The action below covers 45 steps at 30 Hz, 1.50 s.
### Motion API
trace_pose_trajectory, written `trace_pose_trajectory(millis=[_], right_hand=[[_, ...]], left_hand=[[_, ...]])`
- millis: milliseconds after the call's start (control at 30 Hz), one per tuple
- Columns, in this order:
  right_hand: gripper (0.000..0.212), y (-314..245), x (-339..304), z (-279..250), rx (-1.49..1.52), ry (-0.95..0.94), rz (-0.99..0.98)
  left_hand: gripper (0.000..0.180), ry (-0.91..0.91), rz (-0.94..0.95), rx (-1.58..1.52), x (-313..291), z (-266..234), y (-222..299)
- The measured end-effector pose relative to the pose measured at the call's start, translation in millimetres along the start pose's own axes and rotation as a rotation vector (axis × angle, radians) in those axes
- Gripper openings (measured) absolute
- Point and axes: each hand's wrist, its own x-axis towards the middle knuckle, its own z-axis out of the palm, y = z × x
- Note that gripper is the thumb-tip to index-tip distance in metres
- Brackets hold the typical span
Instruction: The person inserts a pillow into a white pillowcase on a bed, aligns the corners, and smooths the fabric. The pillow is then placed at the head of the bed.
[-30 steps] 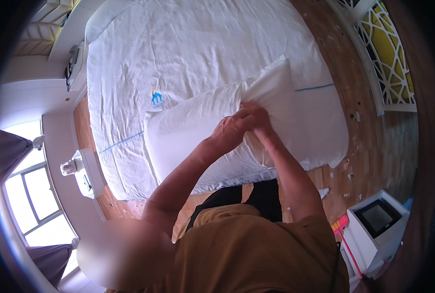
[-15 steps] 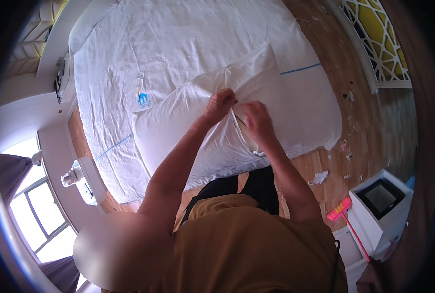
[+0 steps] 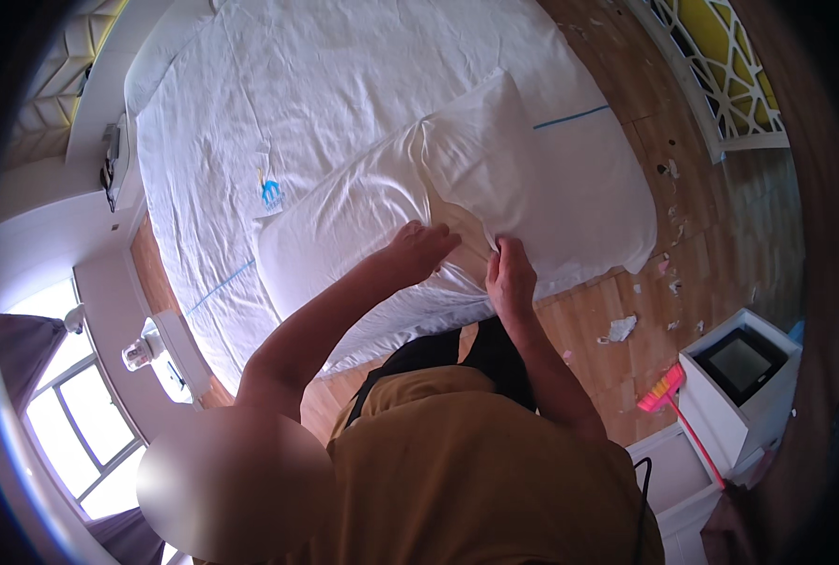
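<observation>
A white pillowcase (image 3: 344, 202) lies across the near part of the bed, plump and creased. Its opening gapes in the middle and bares a beige pillow (image 3: 465, 226) inside. At the left side of that gap, my left hand (image 3: 423, 252) is closed with its fingers bent on the cloth. My right hand (image 3: 512, 273) pinches the right edge of the opening between thumb and fingers, near the front edge of the bed. The exact cloth under the left fingertips is partly hidden.
The bed (image 3: 222, 122) has a rumpled white sheet with blue stripes. Paper scraps (image 3: 619, 328) litter the wooden floor at the right. Beyond them stand a pink and orange broom (image 3: 662, 388) and a white cabinet (image 3: 716, 410). A bedside stand (image 3: 170, 363) is at the left.
Both hands have come nearer to me and moved apart. The pillowcase opening has spread wider, showing more of the beige pillow.
</observation>
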Motion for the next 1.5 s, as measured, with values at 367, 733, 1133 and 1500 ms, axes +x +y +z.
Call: trace_pose_trajectory(millis=[367, 733, 1133, 1500], right_hand=[[0.011, -5.0, -22.0, 57.6, 0.447, -0.449, 0.336], [0.014, 26.6, -32.0, 32.1, 0.935, -0.564, 0.856], [0.015, 35.9, 42.7, -28.2, 0.514, -0.590, 0.450], [0.025, -7.9, 129.1, 52.3, 0.197, -0.325, -0.232]], left_hand=[[0.013, 0.273, 0.292, -0.257, 14.1, 19.2, 8.5], [0.005, 0.416, 0.169, 0.050, 59.6, 82.6, 16.3], [0.008, 0.213, -0.005, 0.261, 85.7, 77.6, 23.2], [0.043, 0.177, -0.128, 0.253, 83.4, 97.0, 45.8]])
